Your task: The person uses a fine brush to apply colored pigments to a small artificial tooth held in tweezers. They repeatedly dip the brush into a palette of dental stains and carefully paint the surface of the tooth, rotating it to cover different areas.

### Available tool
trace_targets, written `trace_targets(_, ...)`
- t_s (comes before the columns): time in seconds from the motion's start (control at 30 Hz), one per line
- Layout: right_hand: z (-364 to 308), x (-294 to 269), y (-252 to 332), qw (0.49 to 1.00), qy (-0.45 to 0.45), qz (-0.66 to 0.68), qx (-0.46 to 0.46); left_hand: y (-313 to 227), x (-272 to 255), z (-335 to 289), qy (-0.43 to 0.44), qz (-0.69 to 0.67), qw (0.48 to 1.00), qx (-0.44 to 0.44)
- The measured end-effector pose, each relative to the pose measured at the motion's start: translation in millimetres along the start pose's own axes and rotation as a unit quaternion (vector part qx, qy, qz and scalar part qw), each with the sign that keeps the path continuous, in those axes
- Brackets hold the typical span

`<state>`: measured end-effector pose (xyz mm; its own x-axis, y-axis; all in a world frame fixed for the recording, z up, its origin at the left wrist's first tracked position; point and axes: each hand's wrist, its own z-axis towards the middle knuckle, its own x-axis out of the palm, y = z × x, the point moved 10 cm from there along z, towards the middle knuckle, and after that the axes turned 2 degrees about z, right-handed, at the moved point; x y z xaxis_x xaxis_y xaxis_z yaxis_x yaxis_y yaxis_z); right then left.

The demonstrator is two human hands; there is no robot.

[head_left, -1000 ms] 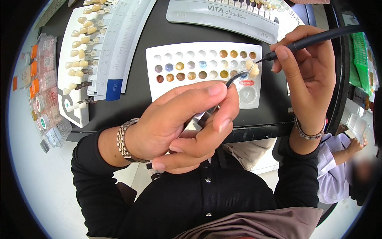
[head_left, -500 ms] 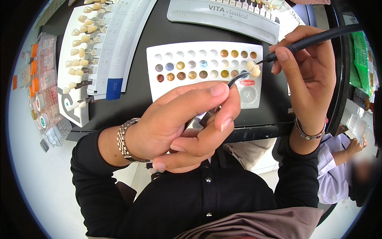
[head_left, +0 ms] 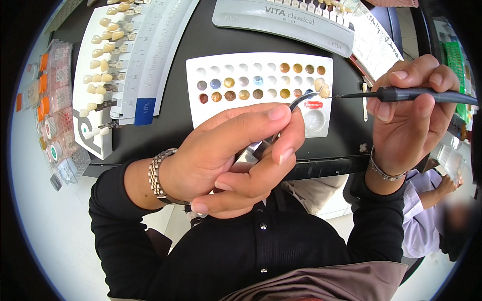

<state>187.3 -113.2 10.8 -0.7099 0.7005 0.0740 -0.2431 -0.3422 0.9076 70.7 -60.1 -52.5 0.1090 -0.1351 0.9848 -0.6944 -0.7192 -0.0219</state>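
My left hand (head_left: 228, 160) is closed around metal tweezers (head_left: 297, 102) with a curved tip. That tip holds a small cream-coloured dental crown (head_left: 324, 92) above the right end of a white palette (head_left: 201, 115). Rows of round wells in the palette contain white, brown, yellow and blue pastes. On the right, my right hand (head_left: 404, 113) grips a fine brush (head_left: 414, 95) with a black handle. The brush lies nearly level, its thin tip pointing left, close to the crown. Whether the tip touches the crown I cannot tell.
A grey tooth shade guide (head_left: 150, 70) with tooth tabs stands at the left, and another shade guide (head_left: 286, 27) lies behind the palette. Clear boxes with orange parts (head_left: 59, 110) line the far left. A person in a pale lilac top (head_left: 419, 228) is at the lower right.
My right hand has moved right and slightly down, and its fingers have shifted on the brush. The brush has swung level. My left hand, tweezers and crown have barely moved.
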Motion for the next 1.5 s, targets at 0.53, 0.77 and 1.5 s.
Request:
trace_targets(0.53,0.7,6.2,1.3,0.999,0.039,-0.017,-0.01,-0.1,1.1,0.0,0.011,0.0,1.0,0.0)
trace_targets(0.77,0.8,2.7,5.9,0.999,0.024,-0.036,-0.019,0.3,2.4,1.0,0.003,-0.004,1.0,-0.007)
trace_targets(1.5,1.5,4.7,7.2,0.999,0.044,-0.019,-0.018,2.3,2.2,-0.3,0.0,-0.013,1.0,-0.01)
